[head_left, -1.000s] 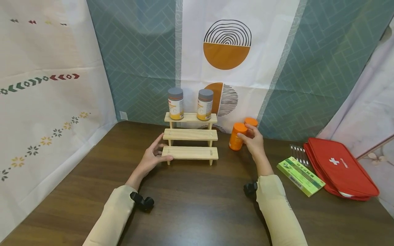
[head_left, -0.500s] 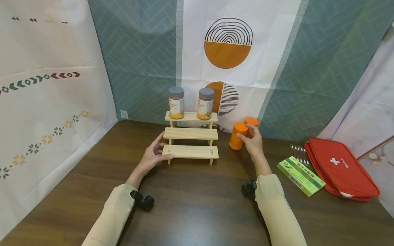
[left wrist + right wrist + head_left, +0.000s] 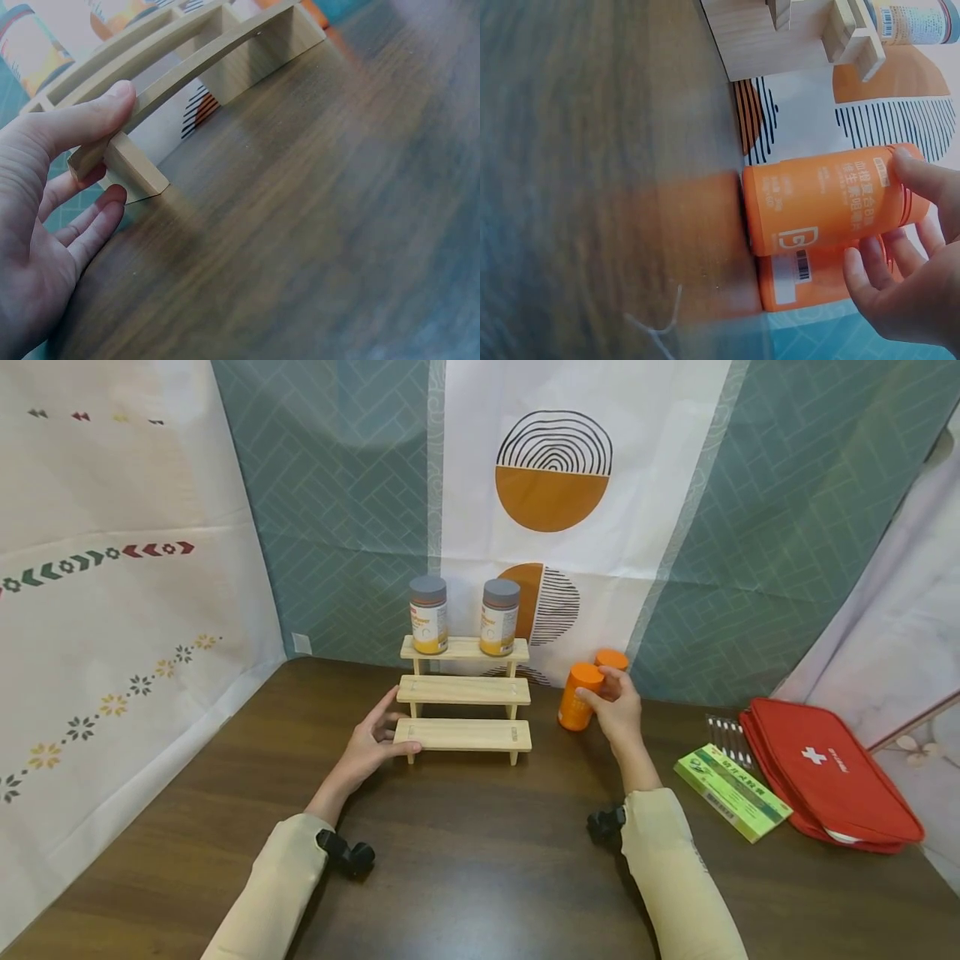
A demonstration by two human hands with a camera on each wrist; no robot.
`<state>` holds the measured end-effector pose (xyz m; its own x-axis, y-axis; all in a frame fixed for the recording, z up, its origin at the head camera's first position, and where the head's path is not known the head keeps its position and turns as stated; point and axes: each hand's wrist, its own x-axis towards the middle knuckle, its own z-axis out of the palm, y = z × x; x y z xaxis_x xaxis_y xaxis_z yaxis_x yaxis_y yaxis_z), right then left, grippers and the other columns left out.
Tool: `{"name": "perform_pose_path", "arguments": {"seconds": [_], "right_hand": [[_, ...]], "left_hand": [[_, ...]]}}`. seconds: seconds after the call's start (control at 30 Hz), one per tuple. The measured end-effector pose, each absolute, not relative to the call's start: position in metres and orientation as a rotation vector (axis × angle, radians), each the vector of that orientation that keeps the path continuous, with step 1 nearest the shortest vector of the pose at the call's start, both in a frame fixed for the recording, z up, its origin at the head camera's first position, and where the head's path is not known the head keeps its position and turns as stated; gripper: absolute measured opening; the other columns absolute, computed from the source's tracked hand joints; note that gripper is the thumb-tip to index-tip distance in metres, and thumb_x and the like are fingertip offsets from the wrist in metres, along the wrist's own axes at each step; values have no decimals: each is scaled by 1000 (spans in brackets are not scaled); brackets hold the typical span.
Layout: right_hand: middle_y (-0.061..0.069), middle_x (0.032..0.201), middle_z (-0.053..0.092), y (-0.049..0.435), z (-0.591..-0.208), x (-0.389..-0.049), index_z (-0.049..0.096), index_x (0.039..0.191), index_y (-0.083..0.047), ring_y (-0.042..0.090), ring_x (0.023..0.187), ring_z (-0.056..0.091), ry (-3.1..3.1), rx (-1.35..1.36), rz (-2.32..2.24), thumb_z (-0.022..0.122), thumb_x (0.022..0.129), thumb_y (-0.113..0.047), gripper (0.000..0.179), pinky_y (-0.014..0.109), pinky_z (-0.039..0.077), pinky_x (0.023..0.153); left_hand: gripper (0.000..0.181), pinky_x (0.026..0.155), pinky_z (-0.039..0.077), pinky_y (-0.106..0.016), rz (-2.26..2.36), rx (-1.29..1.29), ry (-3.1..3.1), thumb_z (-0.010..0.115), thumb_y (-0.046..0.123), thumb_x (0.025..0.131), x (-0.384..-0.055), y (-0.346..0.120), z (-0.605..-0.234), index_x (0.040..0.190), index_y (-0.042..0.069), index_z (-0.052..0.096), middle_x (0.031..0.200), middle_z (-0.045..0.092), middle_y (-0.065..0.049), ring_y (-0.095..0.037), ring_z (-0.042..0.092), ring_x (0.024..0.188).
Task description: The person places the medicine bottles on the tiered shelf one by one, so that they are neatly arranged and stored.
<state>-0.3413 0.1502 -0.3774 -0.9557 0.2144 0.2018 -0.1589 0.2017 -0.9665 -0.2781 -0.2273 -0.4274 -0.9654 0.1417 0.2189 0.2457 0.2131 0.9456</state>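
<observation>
My left hand (image 3: 369, 742) grips the left end of a three-step wooden stand (image 3: 463, 734). In the left wrist view its thumb lies on top of the lowest board and fingers reach beneath. Two jars with grey lids, a left jar (image 3: 429, 616) and a right jar (image 3: 499, 617), stand upright on the top step. To the right of the stand, my right hand (image 3: 621, 710) holds an upright orange bottle (image 3: 821, 199) near its cap, thumb in front and fingers behind. A second orange bottle (image 3: 810, 281) stands close behind, partly hidden by the first and by the hand.
A red first-aid pouch (image 3: 840, 768) lies at the right of the dark wooden table (image 3: 480, 860). Beside it are a green-yellow box (image 3: 733, 792) and a clear pack of cotton swabs (image 3: 729, 739). A patterned cloth (image 3: 345, 527) hangs behind the table.
My right wrist has shifted slightly left, and the thumb sits a little further across the front orange bottle. The left hand, stand and jars keep their places.
</observation>
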Motion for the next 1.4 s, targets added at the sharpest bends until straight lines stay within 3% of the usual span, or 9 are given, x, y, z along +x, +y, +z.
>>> {"name": "perform_pose_path", "arguments": {"seconds": [0.2, 0.4, 0.57, 0.9, 1.13, 1.4], "right_hand": [[20, 131, 57, 147, -367, -339, 49, 135, -1, 16, 100, 52, -2172, -36, 1825, 74, 86, -8, 55, 8, 46, 71], [10, 124, 58, 146, -358, -334, 50, 135, -6, 6, 88, 52, -2158, -76, 1834, 74, 87, -13, 54, 15, 51, 61], [7, 122, 58, 146, -355, -330, 51, 134, -7, 6, 88, 51, -2154, -93, 1839, 74, 86, -13, 53, 18, 51, 57], [13, 124, 58, 142, -342, -321, 51, 135, -5, 9, 91, 52, -2149, -18, 1820, 74, 87, -14, 54, 10, 49, 69], [7, 120, 57, 137, -333, -319, 51, 134, -6, 10, 95, 53, -2127, -14, 1849, 73, 88, -15, 52, 13, 51, 67], [15, 130, 58, 127, -319, -309, 52, 133, -6, 12, 100, 52, -2093, 38, 1838, 73, 88, -14, 51, 12, 51, 69]], "left_hand": [[99, 75, 51, -22, -1876, -362, -2385, 77, 6, 83, -281, -227, -425, 158, 25, 16, 132, 54, -24, -7, 64, 85], [98, 75, 52, -22, -1887, -362, -2388, 76, 7, 83, -281, -225, -425, 157, 29, 17, 133, 53, -23, -9, 65, 87], [98, 75, 52, -23, -1895, -349, -2396, 77, 7, 83, -278, -226, -428, 158, 27, 17, 132, 53, -23, -10, 65, 88], [98, 73, 51, -22, -1894, -363, -2382, 76, 4, 83, -278, -227, -429, 158, 26, 16, 132, 52, -26, -9, 64, 86], [97, 73, 51, -22, -1898, -353, -2382, 76, 5, 83, -279, -227, -429, 158, 26, 17, 132, 53, -26, -10, 64, 87], [98, 72, 51, -22, -1912, -369, -2366, 75, 3, 83, -279, -227, -428, 158, 26, 17, 132, 52, -28, -8, 65, 85]]}}
